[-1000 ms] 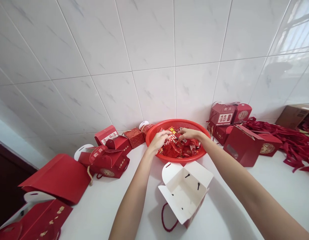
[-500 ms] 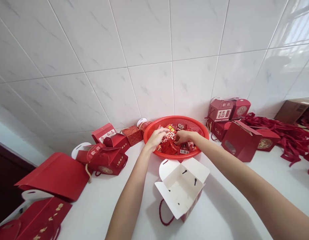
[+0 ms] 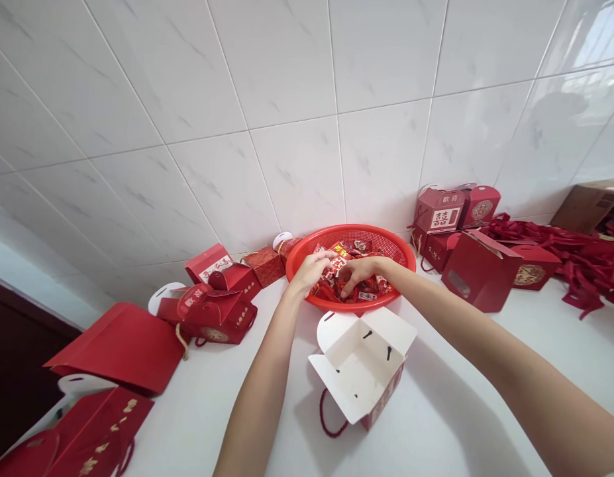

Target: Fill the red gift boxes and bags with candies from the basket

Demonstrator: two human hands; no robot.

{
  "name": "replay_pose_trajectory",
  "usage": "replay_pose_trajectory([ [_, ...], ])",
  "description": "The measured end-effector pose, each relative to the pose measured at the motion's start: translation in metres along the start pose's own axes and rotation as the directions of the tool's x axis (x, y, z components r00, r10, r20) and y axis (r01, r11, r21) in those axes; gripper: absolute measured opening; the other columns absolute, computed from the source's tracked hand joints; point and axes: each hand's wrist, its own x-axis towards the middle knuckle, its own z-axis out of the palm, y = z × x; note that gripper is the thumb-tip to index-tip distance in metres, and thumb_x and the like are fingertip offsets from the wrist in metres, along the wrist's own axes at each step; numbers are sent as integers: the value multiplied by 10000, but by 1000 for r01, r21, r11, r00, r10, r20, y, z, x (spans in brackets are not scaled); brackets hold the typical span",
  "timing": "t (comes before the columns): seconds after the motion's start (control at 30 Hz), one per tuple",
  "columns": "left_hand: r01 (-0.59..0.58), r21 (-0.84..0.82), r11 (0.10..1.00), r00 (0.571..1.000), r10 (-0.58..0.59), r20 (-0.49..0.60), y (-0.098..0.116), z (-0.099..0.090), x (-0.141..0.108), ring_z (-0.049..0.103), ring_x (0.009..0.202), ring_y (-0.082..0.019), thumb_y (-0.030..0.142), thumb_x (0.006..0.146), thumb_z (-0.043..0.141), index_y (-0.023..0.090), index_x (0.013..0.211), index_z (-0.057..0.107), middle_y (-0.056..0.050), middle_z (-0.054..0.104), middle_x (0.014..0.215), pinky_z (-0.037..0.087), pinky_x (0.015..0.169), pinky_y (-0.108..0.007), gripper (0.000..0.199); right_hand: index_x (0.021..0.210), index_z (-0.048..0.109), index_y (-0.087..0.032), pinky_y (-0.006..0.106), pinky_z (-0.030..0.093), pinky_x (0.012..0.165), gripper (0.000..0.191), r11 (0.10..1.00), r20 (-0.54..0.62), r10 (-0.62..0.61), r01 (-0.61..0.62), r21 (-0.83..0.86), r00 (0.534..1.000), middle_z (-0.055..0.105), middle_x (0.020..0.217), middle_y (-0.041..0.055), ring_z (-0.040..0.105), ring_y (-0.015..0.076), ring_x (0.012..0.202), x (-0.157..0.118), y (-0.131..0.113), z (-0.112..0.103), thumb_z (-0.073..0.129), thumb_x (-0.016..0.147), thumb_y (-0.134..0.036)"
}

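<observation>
The left hand (image 3: 312, 273) curves over the wrapped sweets (image 3: 368, 296) in the red basket (image 3: 409, 262); the right hand (image 3: 359, 271) bends its fingers down among them. The fingertips are partly hidden, so I cannot tell whether either pinches a packet. Slick wrappers in a loose grip could slide out over the rim onto the tabletop (image 3: 187, 417). Just in front, the open box (image 3: 369, 371) has splayed flaps and seems light: a low forearm catching one could tip it.
</observation>
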Motion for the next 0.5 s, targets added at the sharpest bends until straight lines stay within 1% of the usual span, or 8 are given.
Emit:
replay_pose_trajectory([
  [0.1,5,1,1000,1000,-5,6,0,0,0,571,1188,-265,170,616,551,198,779,750,-57,740,1131,416,1037,-354,259,925,708,-231,290,495,652,489,1000,-37,11,-11,-11,999,716,933,24,652,206,790,-1,-3,1,855,563,-524],
  [0.17,8,2,1000,1000,-8,13,-1,0,0,567,1198,-266,172,622,548,197,785,751,-61,736,1145,412,1041,-356,262,910,714,-233,290,497,691,409,999,-76,-6,2,-45,997,725,946,24,662,226,855,2,-2,2,847,606,-473],
  [0.23,9,3,1000,1000,-9,19,-2,-1,0,565,1204,-268,173,624,548,198,788,754,-62,734,1151,402,1052,-360,264,872,720,-230,295,496,723,257,997,-118,-27,18,-74,993,734,915,22,668,233,865,6,2,3,804,676,-374],
  [0.3,4,2,1000,1000,-4,19,-3,-1,1,570,1194,-267,173,622,549,198,789,756,-61,735,1148,398,1056,-364,267,848,725,-224,298,498,751,165,997,-171,-44,32,-76,984,742,907,24,672,235,867,9,7,2,766,698,-277],
  [0.37,0,-1,1000,1000,0,8,-4,-1,2,582,1167,-264,173,623,549,193,799,758,-59,741,1126,401,1050,-366,274,869,730,-213,293,501,763,177,997,-226,-62,53,-49,972,746,922,29,672,236,878,10,11,-1,750,695,-233],
  [0.43,11,-6,1000,1000,-11,-16,-4,-1,3,596,1135,-259,169,623,555,186,828,761,-60,746,1103,413,1033,-363,291,906,727,-197,287,503,768,193,994,-275,-104,105,-13,956,745,931,33,666,228,882,8,14,-5,729,720,-250],
  [0.5,29,-19,999,998,-30,-52,-3,-1,4,608,1114,-251,158,623,569,177,873,764,-63,746,1105,426,1015,-353,318,927,719,-181,285,501,778,193,983,-323,-170,184,15,931,737,944,33,657,212,877,5,17,-10,691,766,-284],
])
